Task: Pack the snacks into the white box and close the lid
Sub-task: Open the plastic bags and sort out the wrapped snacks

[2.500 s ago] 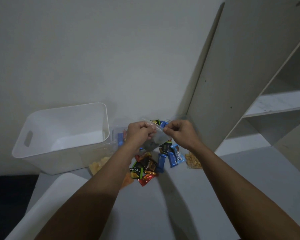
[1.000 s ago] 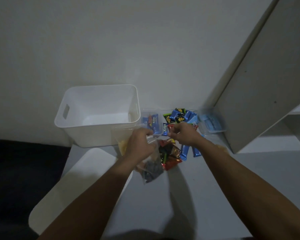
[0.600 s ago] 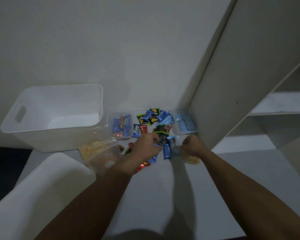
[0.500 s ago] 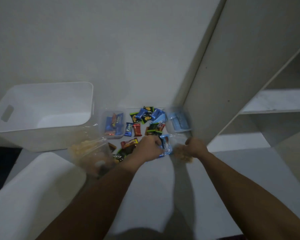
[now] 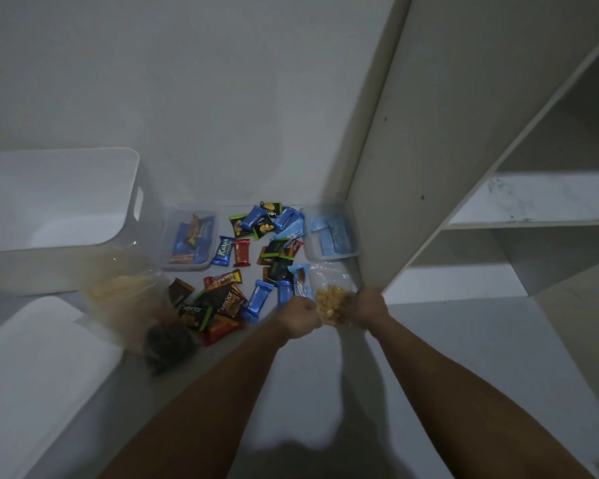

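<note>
Both hands grip one clear bag of yellow snacks [image 5: 331, 303] at the near edge of the snack pile.

Left hand [image 5: 300, 317] and right hand [image 5: 366, 305] are curled onto opposite sides of the bag, close together. White box [image 5: 57, 216] sits open at far left, well apart from the hands; its lid [image 5: 32, 368] lies flat in front of it. Loose wrapped snacks [image 5: 246, 264] are scattered between two clear tubs [image 5: 191, 242], with more clear bags [image 5: 132, 299] beside the box. Shelf unit [image 5: 464, 150] stands on the right.
</note>
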{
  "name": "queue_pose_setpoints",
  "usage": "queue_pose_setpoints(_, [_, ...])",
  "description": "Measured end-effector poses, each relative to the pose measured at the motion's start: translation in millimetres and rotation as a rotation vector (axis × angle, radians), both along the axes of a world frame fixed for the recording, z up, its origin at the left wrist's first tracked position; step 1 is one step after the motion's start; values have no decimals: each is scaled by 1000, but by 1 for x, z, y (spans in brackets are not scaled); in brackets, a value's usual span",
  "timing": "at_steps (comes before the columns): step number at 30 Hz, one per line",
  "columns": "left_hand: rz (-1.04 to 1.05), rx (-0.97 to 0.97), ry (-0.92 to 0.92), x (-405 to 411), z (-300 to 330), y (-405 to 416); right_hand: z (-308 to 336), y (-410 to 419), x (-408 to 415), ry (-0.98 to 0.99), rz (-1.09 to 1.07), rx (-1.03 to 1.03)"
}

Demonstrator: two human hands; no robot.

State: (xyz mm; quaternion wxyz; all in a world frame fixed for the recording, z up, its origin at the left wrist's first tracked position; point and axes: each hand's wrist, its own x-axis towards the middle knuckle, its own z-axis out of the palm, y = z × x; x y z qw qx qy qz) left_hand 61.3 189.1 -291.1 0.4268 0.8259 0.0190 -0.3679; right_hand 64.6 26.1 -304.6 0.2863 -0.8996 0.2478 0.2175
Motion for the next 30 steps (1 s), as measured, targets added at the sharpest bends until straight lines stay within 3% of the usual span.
queue_pose_setpoints(6, [79,-40,10,-3,-7,-3,-6,-3,-6,51,-126,271])
queue_pose_setpoints(9, [175,1,-57,1,-13,0,-7,-4,-14,-4,-92,344])
queue_pose_setpoints(11, [275,-56,12,5,-11,3,-10,-4,-21,-64,-90,401])
queue_pose_setpoints(15, [574,-260,197,10,12,4,-17,-1,-34,-294,2,304])
queue_pose_setpoints(20, [694,-415,284,13,24,9,-12,2,-46,-553,84,192])
queue_pose_setpoints(26, [748,-493,333,10,36,9,-14,2,-48,-600,97,160])
queue_pose_setpoints(30, [749,-483,270,7,42,10,-3,3,-43,-543,85,274])
